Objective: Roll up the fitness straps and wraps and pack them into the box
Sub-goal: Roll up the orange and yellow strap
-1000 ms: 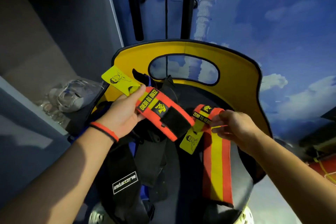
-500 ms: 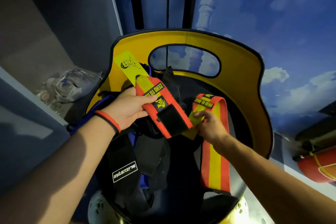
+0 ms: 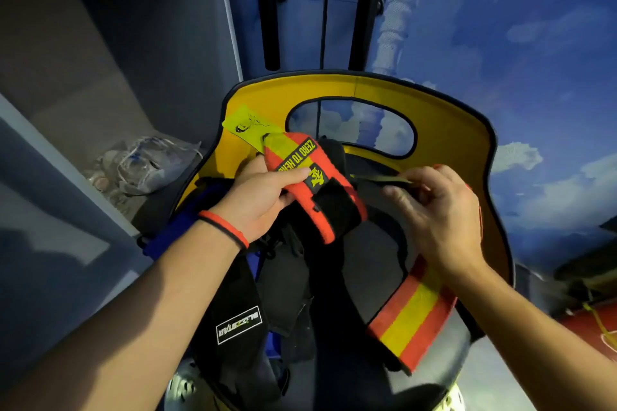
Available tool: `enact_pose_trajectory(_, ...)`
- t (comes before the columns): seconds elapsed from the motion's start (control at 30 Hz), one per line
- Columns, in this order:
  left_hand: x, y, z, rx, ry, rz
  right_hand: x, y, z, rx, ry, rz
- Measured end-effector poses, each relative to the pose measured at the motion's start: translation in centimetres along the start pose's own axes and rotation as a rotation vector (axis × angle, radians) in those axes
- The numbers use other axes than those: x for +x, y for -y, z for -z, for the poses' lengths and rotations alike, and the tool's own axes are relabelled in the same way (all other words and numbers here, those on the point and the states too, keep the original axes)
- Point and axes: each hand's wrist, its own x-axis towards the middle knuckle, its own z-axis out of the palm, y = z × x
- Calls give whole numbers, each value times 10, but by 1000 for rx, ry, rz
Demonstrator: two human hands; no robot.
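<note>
A person's two hands work over an open yellow fabric box (image 3: 450, 117) with an oval handle cut-out in its far wall.

Far left of the fingers, a crumpled plastic bag (image 3: 147, 163) lies on a shelf. Below the left wrist, a black strap with a white logo (image 3: 238, 324) lies loose with other dark straps inside the box.

The left hand (image 3: 257, 200) grips an orange and yellow wrist wrap (image 3: 293, 157), thumb on top and fingers curled under. Its yellow tag (image 3: 248, 125) sticks out beyond the fingertips, and its black fastening patch hangs past the thumb.

The right hand (image 3: 440, 210) pinches a thin yellowish edge between thumb and forefinger. This is probably the end of a second striped wrap (image 3: 410, 314), whose tail trails unrolled below that wrist into the box.

Likely risks:
- The light pinch could slip, so the roll starts loose or crooked.
- The trailing tail could snag on the dark straps beneath it.
- With the left hand already holding a wrap, the roll has little support and could spring open before it is packed.
</note>
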Motion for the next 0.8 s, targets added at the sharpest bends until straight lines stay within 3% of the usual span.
enact_pose_trajectory(0.23,-2,5,-11,-103,100,83,5,12,0,-31,-115,3)
enact_pose_trajectory(0.37,-7,9,-21,-87,144,33,7,25,0,333,-115,-109)
enact_pose_trajectory(0.47,-13,18,-31,-91,218,6,9,38,-6,464,-121,-273)
enact_pose_trajectory(0.53,-16,23,-37,-148,213,10,9,46,-12,790,17,-549)
enact_pose_trajectory(0.6,-14,25,-39,-221,165,20,6,52,-18,1131,295,-680)
enact_pose_trajectory(0.67,-12,26,-37,-232,101,27,0,50,-22,1172,539,-556)
enact_pose_trajectory(0.7,-10,28,-35,-218,68,30,-1,46,-23,1065,612,-435)
enact_pose_trajectory(0.73,-9,29,-34,-188,42,25,-2,44,-23,890,630,-310)
enact_pose_trajectory(0.8,-9,30,-36,-138,42,-9,0,40,-22,516,497,-105)
